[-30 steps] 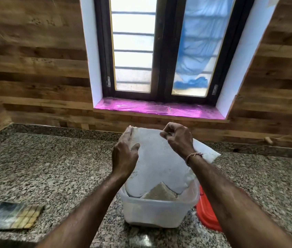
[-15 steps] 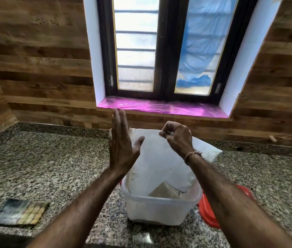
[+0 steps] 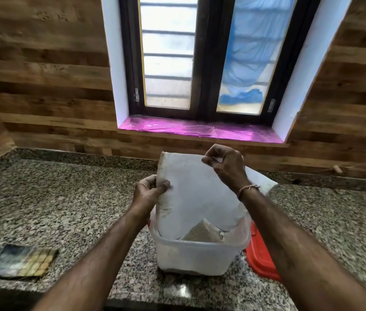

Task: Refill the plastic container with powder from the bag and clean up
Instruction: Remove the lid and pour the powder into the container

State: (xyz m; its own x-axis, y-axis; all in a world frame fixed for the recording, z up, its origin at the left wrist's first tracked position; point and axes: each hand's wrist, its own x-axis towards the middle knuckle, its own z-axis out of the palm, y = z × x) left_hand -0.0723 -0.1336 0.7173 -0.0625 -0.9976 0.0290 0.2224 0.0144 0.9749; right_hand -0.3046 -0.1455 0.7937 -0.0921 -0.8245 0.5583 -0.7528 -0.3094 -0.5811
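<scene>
**user_a:** so where's the bag point(image 3: 197, 194) sitting? Middle of the frame, upended, its open end down inside the plastic container point(image 3: 196, 257) on the granite bench point(image 3: 65, 198). Tan powder point(image 3: 202, 233) is piled under it.

**user_b:** yep. Left hand point(image 3: 147, 193) has its grip pinched on the bag's left edge, thumb on the front. Right hand point(image 3: 225, 166) is pinching the top edge, fingers curled tight. Red lid point(image 3: 260, 259) pokes out just right of the container, partly behind the right forearm. Lower left there's a small checked cloth point(image 3: 21, 261), well apart.
</scene>
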